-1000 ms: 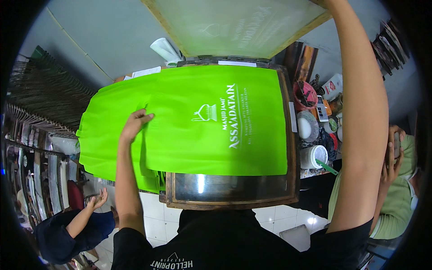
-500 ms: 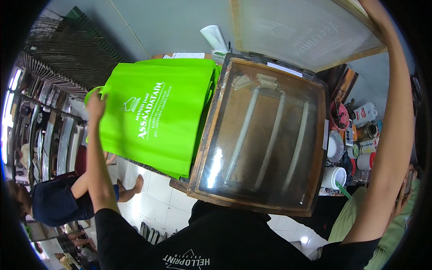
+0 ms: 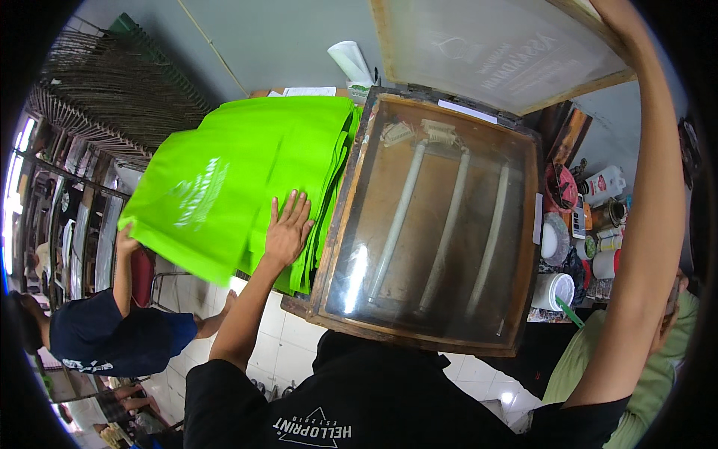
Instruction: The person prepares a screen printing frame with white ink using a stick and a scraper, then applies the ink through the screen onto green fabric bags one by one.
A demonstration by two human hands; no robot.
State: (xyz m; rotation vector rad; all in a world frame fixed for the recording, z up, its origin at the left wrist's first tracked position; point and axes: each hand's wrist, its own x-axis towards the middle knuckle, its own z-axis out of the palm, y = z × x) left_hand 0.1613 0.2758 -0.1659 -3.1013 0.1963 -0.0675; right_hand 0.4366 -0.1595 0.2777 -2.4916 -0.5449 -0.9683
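Observation:
My left hand (image 3: 289,230) lies flat with fingers apart on a stack of bright green fabric bags (image 3: 299,142). A green bag with white print (image 3: 196,191) slants off the stack's left side, its near-left corner held by a co-worker's hand (image 3: 127,241). At the upper right my right hand (image 3: 617,16) grips the edge of a raised screen printing frame (image 3: 516,49), whose pale mesh carries a faint design; its fingers are partly cut off by the picture's rim. Below the frame stands a glass-topped wooden box (image 3: 426,224) with several tubes inside.
A co-worker in dark clothes (image 3: 112,329) stands at the left by wire racks (image 3: 120,90). On the right are a white tub (image 3: 553,290) with a green stick, a red bucket (image 3: 559,187), bottles and jars. Another person in light green (image 3: 583,367) is close at the lower right.
My left hand has let go of the printed bag and moved right onto the stack. The co-worker has taken the bag's corner, and the bag has shifted left and down. The frame stays raised.

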